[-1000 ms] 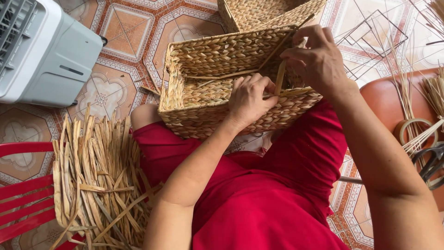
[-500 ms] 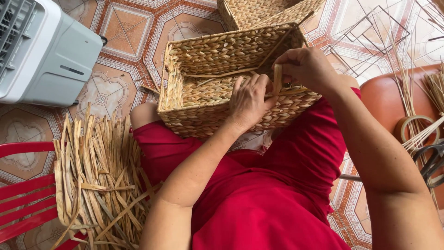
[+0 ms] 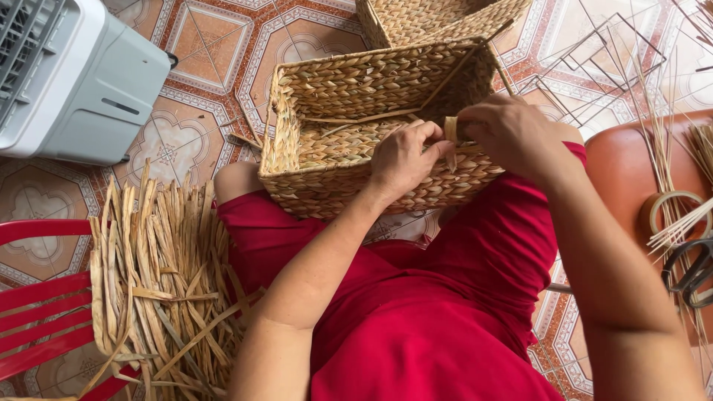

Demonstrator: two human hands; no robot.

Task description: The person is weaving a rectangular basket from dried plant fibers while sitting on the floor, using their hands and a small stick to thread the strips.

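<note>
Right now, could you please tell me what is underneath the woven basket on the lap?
The woven basket rests on the knees, covered in red cloth. Patterned floor tiles show around it. Both hands, left and right, work its near rim. The floor directly beneath is hidden.

Two woven baskets (image 3: 327,160) (image 3: 423,18), one pair of scissors (image 3: 691,271), one tape roll (image 3: 672,208)

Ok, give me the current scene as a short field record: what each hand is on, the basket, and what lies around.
left hand: fingers on the near rim of the woven basket, pinching a flat straw strip
right hand: on the same rim, gripping the strip from the other side
woven basket: rectangular, open side up, resting on the lap in red cloth
second basket: behind the first, on the tiled floor
dried straw bundle: on a red slatted chair, left
scissors: right edge
tape roll: right edge
grey appliance: top left
</note>
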